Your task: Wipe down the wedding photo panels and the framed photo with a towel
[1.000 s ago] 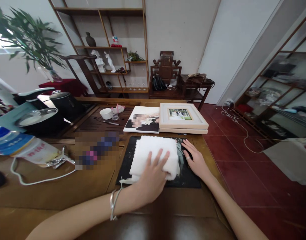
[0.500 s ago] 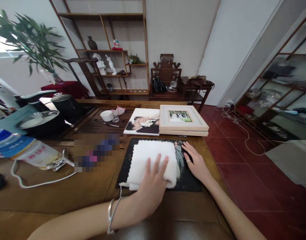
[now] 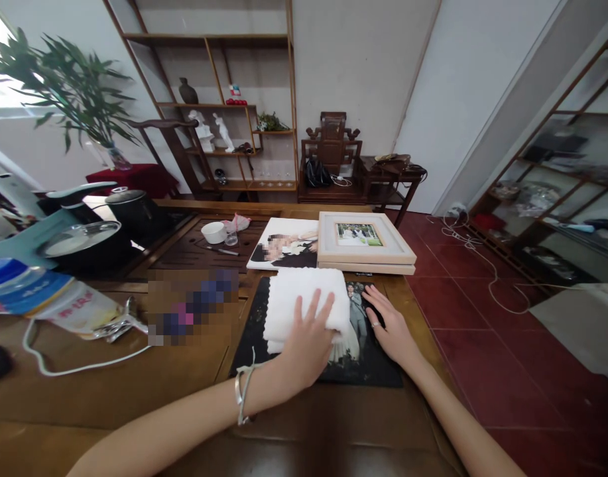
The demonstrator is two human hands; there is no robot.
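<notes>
My left hand lies flat with its fingers spread on a folded white cloth. The cloth rests on a dark photo panel and covers much of its upper left part. A standing figure in grey and part of a white dress show on the panel beside the cloth. My right hand rests flat on the panel's right edge, fingers stretched out. Behind the panel lie a photo print on a white board and a light wooden picture frame, stacked on another frame.
On the table's left stand a blue-capped plastic container, a lidded pan and a white cable. A small white cup sits on the dark tea tray. Red floor tiles border the table's right edge.
My left hand and the cloth have slid away from me over the photo panel, uncovering its lower part and more of the white dress. My right hand stays at the panel's edge.
</notes>
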